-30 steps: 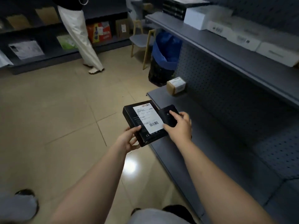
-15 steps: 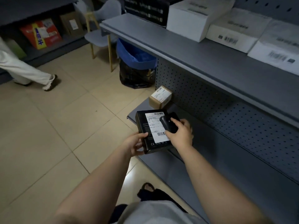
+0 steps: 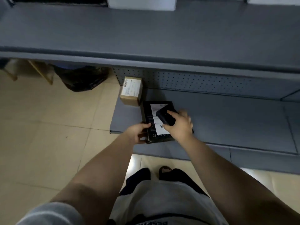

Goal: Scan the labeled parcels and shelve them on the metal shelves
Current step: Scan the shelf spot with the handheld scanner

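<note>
A flat black box (image 3: 150,118) with a white barcode label hangs just over the left end of the grey bottom shelf (image 3: 227,120). My left hand (image 3: 138,133) grips its near left edge, thumb on top. My right hand (image 3: 179,125) holds a small black scanner (image 3: 164,116) above the label. Whether the box touches the shelf I cannot tell. A small brown parcel (image 3: 131,91) with a white label stands on the shelf just behind the box, to the left.
The grey upper shelf (image 3: 146,34) juts out overhead with white boxes (image 3: 141,2) at its back. A black bin bag (image 3: 82,78) and wooden chair legs (image 3: 42,72) stand on the tiled floor to the left. My feet are below the shelf edge.
My view has swung down and toward the shelving. Both hands have carried the black box and scanner forward and lower, over the bottom shelf next to the brown parcel.
</note>
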